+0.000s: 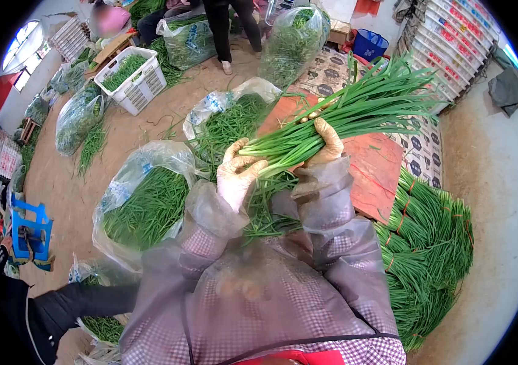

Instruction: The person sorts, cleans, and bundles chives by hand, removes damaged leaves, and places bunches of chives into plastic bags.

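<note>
A loose bunch of long green stalks [356, 109] is held up in front of me, its pale ends to the left and its leafy tips to the upper right. My left hand [239, 173] is curled at the pale ends, thumb and fingers around them. Farther along, my right hand [327, 141] wraps the bunch from below, with some fingertips showing behind it. Both hands wear pale, stained gloves. Beneath the bunch lies a reddish board [371, 176]. Loose stalks [265, 210] rest on my lap, below my hands.
Banded green bundles [429, 249] are piled at the right. Open plastic bags of greens [149, 207] stand at the left and ahead. A white crate [140, 88], a blue bucket [369, 45] and a blue stool [31, 228] are farther off. Other people stand or sit nearby.
</note>
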The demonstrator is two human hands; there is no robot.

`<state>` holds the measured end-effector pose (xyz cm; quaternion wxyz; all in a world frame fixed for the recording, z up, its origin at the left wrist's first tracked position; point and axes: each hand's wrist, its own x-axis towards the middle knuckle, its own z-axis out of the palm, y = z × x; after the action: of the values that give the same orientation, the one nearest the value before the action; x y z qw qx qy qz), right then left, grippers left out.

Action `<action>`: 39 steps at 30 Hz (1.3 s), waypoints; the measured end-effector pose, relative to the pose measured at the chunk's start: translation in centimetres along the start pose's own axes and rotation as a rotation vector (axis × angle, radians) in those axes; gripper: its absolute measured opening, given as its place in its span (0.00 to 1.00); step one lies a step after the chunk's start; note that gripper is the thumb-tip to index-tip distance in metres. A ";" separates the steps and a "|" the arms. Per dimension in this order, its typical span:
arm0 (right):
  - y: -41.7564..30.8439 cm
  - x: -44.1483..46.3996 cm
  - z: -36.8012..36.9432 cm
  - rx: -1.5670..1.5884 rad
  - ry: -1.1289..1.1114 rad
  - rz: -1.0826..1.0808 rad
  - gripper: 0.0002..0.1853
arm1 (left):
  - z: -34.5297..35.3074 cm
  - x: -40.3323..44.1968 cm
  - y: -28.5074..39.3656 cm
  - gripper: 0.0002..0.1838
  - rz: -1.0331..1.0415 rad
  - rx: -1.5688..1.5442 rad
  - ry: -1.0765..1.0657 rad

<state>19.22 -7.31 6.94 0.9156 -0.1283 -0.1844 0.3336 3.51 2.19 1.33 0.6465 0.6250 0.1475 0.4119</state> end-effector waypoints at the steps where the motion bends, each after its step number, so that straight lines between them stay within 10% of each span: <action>1: 0.0 -0.1 0.0 0.005 0.004 0.056 0.12 | -0.2 -0.1 0.0 0.13 -0.099 -0.122 0.000; 8: 0.9 -0.6 -0.8 -0.035 0.044 -0.028 0.13 | -0.5 0.1 1.8 0.30 -0.444 -0.378 -0.108; 14: -1.1 -0.7 0.5 0.037 0.085 -0.032 0.22 | -4.5 1.0 2.5 0.15 -0.261 -0.032 -0.297; 23: -4.4 0.3 -2.1 0.036 0.129 -0.048 0.24 | -18.3 3.6 -1.4 0.18 -0.187 0.318 0.124; 26: -4.1 -0.6 -1.1 0.077 0.030 0.110 0.25 | -17.8 5.0 -2.0 0.19 0.135 0.550 -0.115; 39: 2.2 -1.8 -0.8 -0.323 -0.158 0.383 0.21 | 1.8 8.0 6.7 0.20 -0.303 -0.173 -0.410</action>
<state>17.03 -7.01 5.01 0.7863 -0.2789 -0.2784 0.4759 7.38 5.94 10.49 0.7682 0.6085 0.0696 0.1863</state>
